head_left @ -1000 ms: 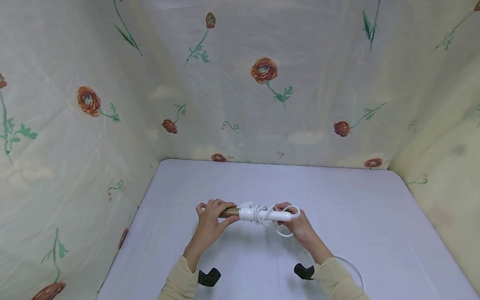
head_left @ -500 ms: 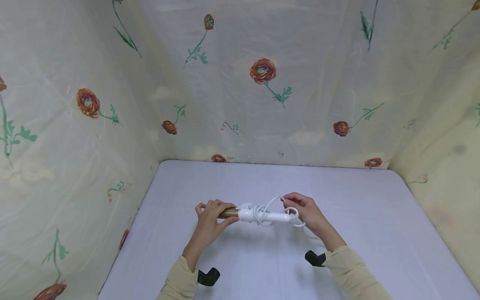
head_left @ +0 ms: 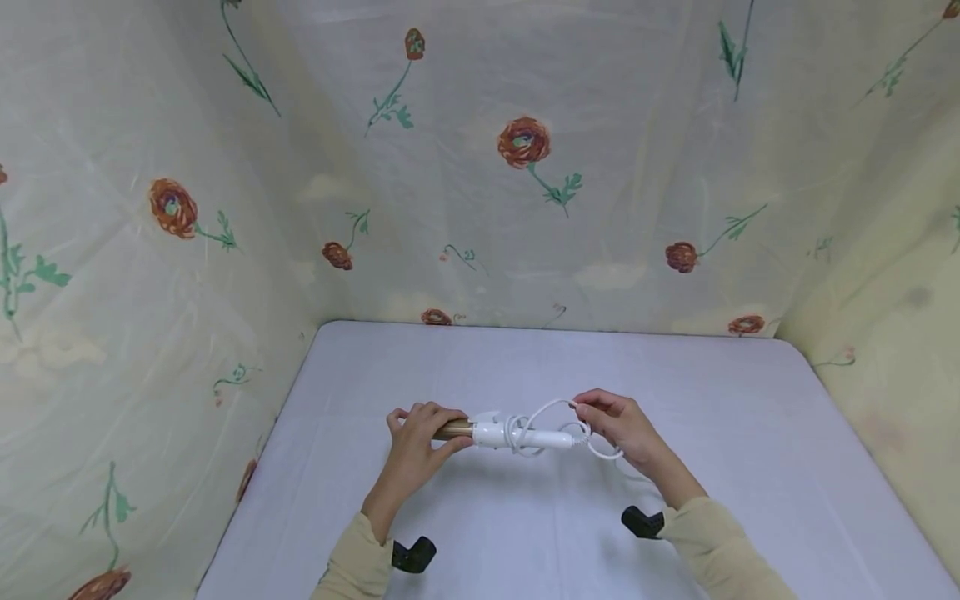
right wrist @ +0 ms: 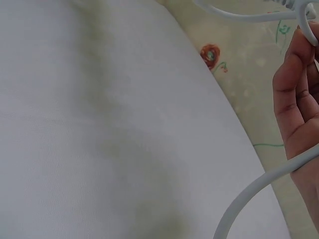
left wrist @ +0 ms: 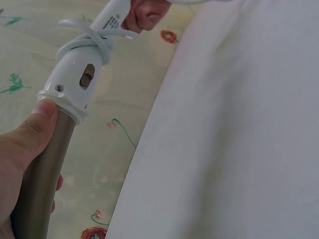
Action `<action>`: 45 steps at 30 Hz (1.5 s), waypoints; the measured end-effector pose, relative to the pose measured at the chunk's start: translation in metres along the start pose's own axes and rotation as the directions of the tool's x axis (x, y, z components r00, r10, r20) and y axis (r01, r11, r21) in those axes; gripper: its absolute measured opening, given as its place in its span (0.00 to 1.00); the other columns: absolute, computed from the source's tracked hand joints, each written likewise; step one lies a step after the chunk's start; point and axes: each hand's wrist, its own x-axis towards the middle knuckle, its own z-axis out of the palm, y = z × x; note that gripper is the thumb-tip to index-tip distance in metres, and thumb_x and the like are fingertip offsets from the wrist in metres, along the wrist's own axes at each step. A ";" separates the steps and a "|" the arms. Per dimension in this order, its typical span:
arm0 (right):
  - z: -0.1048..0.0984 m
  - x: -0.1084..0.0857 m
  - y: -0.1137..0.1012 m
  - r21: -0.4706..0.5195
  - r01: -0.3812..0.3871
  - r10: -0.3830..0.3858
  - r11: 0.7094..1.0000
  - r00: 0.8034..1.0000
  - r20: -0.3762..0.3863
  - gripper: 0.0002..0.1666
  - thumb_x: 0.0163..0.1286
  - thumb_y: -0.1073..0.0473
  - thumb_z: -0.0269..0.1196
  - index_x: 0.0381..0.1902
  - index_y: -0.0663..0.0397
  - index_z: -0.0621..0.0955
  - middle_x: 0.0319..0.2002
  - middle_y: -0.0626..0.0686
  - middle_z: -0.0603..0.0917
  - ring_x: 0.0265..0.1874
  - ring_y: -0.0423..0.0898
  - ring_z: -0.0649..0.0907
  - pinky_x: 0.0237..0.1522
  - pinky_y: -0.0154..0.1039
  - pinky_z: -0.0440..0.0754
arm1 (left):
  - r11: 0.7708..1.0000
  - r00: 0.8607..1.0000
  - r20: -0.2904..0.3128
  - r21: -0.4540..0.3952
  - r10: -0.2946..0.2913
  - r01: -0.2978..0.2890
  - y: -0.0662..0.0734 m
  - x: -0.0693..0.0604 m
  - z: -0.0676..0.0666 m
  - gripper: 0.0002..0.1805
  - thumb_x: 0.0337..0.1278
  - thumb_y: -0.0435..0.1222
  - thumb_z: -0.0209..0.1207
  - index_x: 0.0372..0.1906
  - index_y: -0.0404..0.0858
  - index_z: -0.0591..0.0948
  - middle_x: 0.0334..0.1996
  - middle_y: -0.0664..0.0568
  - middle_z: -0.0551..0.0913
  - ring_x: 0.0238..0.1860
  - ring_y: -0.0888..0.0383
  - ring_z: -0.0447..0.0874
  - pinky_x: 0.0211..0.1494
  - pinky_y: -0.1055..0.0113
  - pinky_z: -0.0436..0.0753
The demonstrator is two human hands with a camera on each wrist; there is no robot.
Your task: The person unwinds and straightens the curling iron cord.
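Note:
A curling iron [head_left: 491, 434] with a white handle and a brownish-gold barrel is held level above the table. My left hand [head_left: 417, 443] grips its barrel [left wrist: 47, 174], the thumb lying by the collar where barrel meets handle. White cord [head_left: 517, 433] is looped round the handle. Off the handle's right end, my right hand [head_left: 621, 425] pinches a loop of that cord between thumb and fingers. In the right wrist view the cord [right wrist: 259, 186] also passes across the right wrist, and the fingers [right wrist: 291, 82] are curled at the loop.
A white-covered table [head_left: 540, 367] lies beneath the hands. Flower-printed cloth [head_left: 480, 167] hangs behind it and at both sides. Black camera mounts [head_left: 415, 555] protrude at the wrists.
My right hand has moved from the handle out to the right, drawing a cord loop with it. The left hand keeps its grip on the barrel, nearly still.

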 end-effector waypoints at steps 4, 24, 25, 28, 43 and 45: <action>-0.001 -0.006 -0.001 -0.038 0.033 -0.033 0.999 0.999 -0.009 0.20 0.67 0.53 0.61 0.48 0.64 0.77 0.33 0.40 0.83 0.33 0.34 0.80 0.38 0.30 0.79 | 1.000 1.000 -0.010 -0.001 -0.005 0.005 0.001 0.000 0.001 0.20 0.47 0.53 0.64 0.46 0.51 0.82 0.37 0.59 0.81 0.40 0.58 0.74 0.54 0.46 0.52; 0.010 -0.033 -0.001 -0.192 0.143 -0.146 0.971 0.989 -0.003 0.14 0.66 0.54 0.62 0.44 0.58 0.79 0.29 0.49 0.81 0.28 0.47 0.79 0.34 0.36 0.79 | 0.999 0.998 -0.061 0.051 -0.009 0.013 0.003 0.003 0.012 0.20 0.46 0.53 0.65 0.45 0.51 0.83 0.36 0.59 0.81 0.40 0.58 0.75 0.54 0.47 0.53; 0.011 -0.034 0.000 -0.191 0.152 -0.156 0.970 0.988 -0.006 0.14 0.66 0.55 0.62 0.44 0.59 0.79 0.29 0.49 0.81 0.28 0.47 0.79 0.33 0.35 0.79 | 0.999 0.998 -0.062 0.046 -0.017 0.019 0.004 0.003 0.012 0.20 0.46 0.53 0.65 0.45 0.51 0.83 0.36 0.59 0.81 0.40 0.58 0.74 0.54 0.46 0.53; 0.015 -0.038 0.002 -0.168 0.179 -0.184 0.969 0.983 -0.010 0.14 0.66 0.58 0.62 0.43 0.63 0.78 0.28 0.50 0.80 0.26 0.46 0.79 0.31 0.35 0.79 | 0.998 0.997 -0.061 0.031 -0.044 0.045 0.005 0.004 0.012 0.20 0.46 0.53 0.65 0.46 0.51 0.83 0.36 0.59 0.81 0.39 0.58 0.74 0.55 0.46 0.53; 0.033 -0.052 0.010 -0.092 0.249 -0.229 0.964 0.956 0.185 0.08 0.68 0.64 0.58 0.41 0.65 0.75 0.27 0.53 0.78 0.24 0.41 0.78 0.28 0.37 0.79 | 0.994 0.991 -0.079 0.009 -0.109 0.110 0.008 0.006 0.012 0.20 0.47 0.53 0.64 0.46 0.51 0.82 0.37 0.57 0.82 0.39 0.57 0.72 0.56 0.44 0.52; 0.035 -0.053 0.011 -0.088 0.248 -0.226 0.965 0.952 0.207 0.08 0.68 0.65 0.59 0.41 0.66 0.75 0.26 0.53 0.78 0.24 0.41 0.78 0.28 0.37 0.79 | 0.994 0.991 -0.083 0.008 -0.107 0.108 0.008 0.006 0.012 0.21 0.47 0.54 0.64 0.47 0.51 0.82 0.37 0.57 0.82 0.39 0.57 0.73 0.56 0.43 0.52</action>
